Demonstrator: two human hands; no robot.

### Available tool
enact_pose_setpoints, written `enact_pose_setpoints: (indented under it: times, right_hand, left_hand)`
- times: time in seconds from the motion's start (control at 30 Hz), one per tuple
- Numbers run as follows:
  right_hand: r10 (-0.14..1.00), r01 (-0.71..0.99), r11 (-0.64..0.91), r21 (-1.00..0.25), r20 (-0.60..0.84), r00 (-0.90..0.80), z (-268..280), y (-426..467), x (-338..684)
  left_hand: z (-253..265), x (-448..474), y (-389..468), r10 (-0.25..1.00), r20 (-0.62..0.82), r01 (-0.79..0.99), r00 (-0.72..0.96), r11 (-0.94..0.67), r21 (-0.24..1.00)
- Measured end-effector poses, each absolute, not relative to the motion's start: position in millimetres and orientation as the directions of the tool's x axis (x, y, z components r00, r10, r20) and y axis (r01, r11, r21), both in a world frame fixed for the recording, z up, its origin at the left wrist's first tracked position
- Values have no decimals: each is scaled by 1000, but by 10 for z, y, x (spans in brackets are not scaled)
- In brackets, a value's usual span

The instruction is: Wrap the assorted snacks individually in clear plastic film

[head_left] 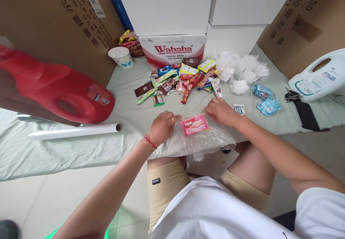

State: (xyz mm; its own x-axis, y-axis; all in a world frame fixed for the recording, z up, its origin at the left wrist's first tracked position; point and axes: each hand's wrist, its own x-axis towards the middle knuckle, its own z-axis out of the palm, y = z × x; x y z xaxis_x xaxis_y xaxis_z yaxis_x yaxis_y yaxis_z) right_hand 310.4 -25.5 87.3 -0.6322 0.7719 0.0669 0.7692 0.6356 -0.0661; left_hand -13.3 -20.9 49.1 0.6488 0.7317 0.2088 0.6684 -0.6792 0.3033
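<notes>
A pink nabati wafer pack (194,124) lies at the table's front edge, between my two hands. Clear plastic film (215,138) spreads around it and droops over the edge; whether the pack is on or inside it I cannot tell. My left hand (163,127), with a red string on the wrist, is closed with fingertips at the film's left corner. On the other side, my right hand (219,111) pinches the film's far right corner with bent fingers. Beyond them is a pile of snack bars (185,77), and a small white-and-blue packet (239,109) sits beside my right forearm.
Crumpled clear plastic (239,68) and blue packets (269,106) lie to the right, near a white detergent bottle (318,75). At left are a red jug (72,91), a film roll (75,131) and a paper cup (121,56). Boxes (172,50) stand behind.
</notes>
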Motion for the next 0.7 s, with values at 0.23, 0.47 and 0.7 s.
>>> enact_pose_setpoints:
  times: [0.23,0.47,0.7]
  right_hand:
    - [763,753,645,-126,138,-631,434,-931,3386]
    - [831,814,534,-229,323,-454,88,-1873,3249]
    - [859,871,468,-148,308,-409,-301,-2015,2735]
  left_hand:
    - [325,-185,-633,497,218,462,840,-865,194]
    - [337,-199,-693,545,185,469,818,-817,336]
    - [500,110,-678,729,100,661,677,-662,355]
